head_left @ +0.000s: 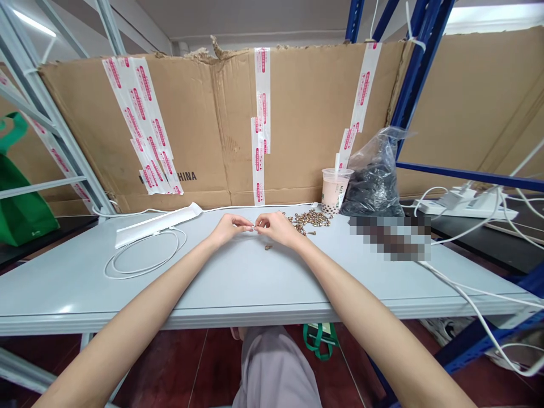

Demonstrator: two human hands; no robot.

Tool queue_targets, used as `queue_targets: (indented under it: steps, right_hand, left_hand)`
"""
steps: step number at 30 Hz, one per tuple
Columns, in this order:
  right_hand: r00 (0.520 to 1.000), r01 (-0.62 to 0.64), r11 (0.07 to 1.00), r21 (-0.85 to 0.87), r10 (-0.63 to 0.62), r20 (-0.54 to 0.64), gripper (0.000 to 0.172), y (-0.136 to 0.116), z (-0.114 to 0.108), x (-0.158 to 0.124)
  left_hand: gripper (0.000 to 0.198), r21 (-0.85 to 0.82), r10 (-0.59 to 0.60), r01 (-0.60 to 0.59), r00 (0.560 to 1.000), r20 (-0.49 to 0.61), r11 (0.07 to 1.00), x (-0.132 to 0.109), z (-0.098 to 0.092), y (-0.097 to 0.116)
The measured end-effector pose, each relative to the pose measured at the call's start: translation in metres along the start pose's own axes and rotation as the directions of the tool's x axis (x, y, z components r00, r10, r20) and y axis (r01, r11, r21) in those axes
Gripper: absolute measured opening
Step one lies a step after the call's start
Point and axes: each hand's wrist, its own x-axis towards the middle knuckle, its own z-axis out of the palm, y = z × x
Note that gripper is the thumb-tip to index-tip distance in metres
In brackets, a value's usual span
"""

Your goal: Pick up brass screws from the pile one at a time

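Above the grey tabletop (255,283), my left hand (230,228) and my right hand (274,226) meet at the fingertips. Both are pinched around a small, thin item (254,228) that is too small to identify. Just right of my right hand lies a pile of small brass-coloured screw-like parts (313,218), partly hidden by that hand. One loose brass-coloured part (268,247) rests on the table in front of my right hand.
A drink cup (334,191) and a clear bag of dark items (374,190) stand behind the pile. On the left lie a white strip (157,225) and a coiled white cable (147,266). Cardboard (195,124) walls the back; a power strip (467,205) sits right.
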Motion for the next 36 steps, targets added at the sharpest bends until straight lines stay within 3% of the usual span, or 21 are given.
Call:
queue_targets:
  steps: [9,15,22,28,32,36]
  right_hand:
    - [1.0,0.023,0.999,0.023,-0.023,-0.003,0.014,0.0,-0.004,-0.001]
    - [1.0,0.012,0.997,0.074,-0.012,-0.006,0.018,0.001,-0.006,-0.001]
    - [1.0,-0.001,0.961,0.278,-0.001,0.007,0.02,0.004,-0.006,0.001]
    - [0.999,-0.032,0.865,0.501,0.017,0.034,0.019,0.005,-0.004,0.001]
    - [0.998,-0.061,0.809,0.584,0.06,0.022,0.021,0.009,-0.001,0.004]
    - [0.993,-0.106,0.764,0.636,0.117,0.025,0.026,0.014,0.001,0.008]
  left_hand:
    - [0.026,0.006,-0.013,0.013,0.994,-0.104,1.0,0.003,-0.002,-0.006]
    - [0.024,0.029,0.023,-0.021,0.995,-0.097,0.999,0.002,0.001,-0.002]
    - [0.021,-0.037,0.031,-0.035,0.993,-0.116,0.999,0.001,0.002,0.002]
    - [0.027,-0.108,0.04,-0.057,0.988,-0.146,0.993,0.0,0.004,0.002]
    - [0.023,0.013,0.122,-0.123,0.961,-0.249,0.992,-0.003,0.007,0.008]
    - [0.019,0.21,0.245,-0.192,0.933,-0.263,0.959,-0.005,0.009,0.015]
